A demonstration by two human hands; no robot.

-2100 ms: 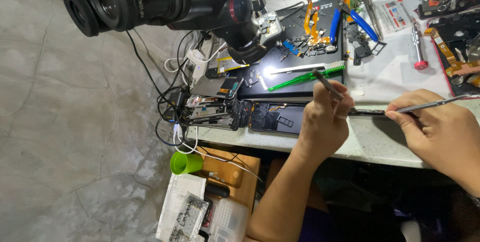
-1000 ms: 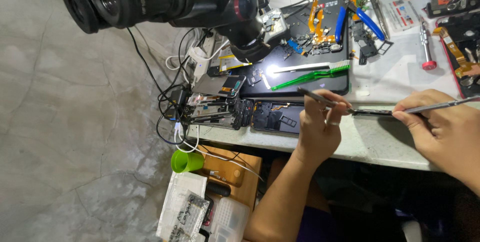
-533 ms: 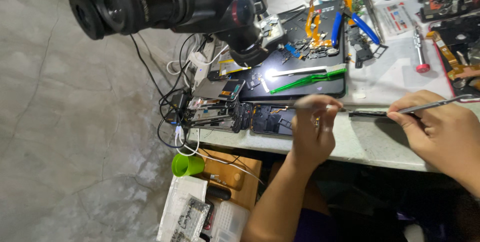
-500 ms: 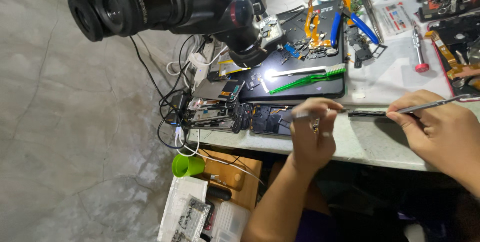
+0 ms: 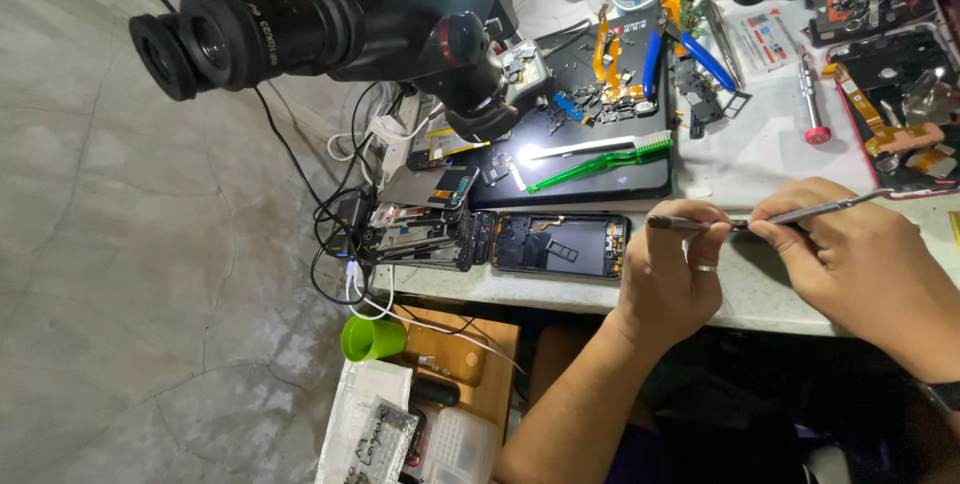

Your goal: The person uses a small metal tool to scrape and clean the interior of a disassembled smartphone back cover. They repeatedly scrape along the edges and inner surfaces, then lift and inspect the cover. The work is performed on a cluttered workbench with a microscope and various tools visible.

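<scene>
Metal tweezers [image 5: 800,214] — thin, stiff, slippery, best pinched mid-shaft — sit clasped in the right hand [image 5: 860,259] near the tabletop's [image 5: 760,154] front edge, while the left hand [image 5: 670,274] grips a dark tool [image 5: 680,223].

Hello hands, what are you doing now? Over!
Left hand pinches a dark tool. Right hand grips metal tweezers, tips meeting the tool. Opened phone lies just left, untouched. Nothing between the hands.
</scene>
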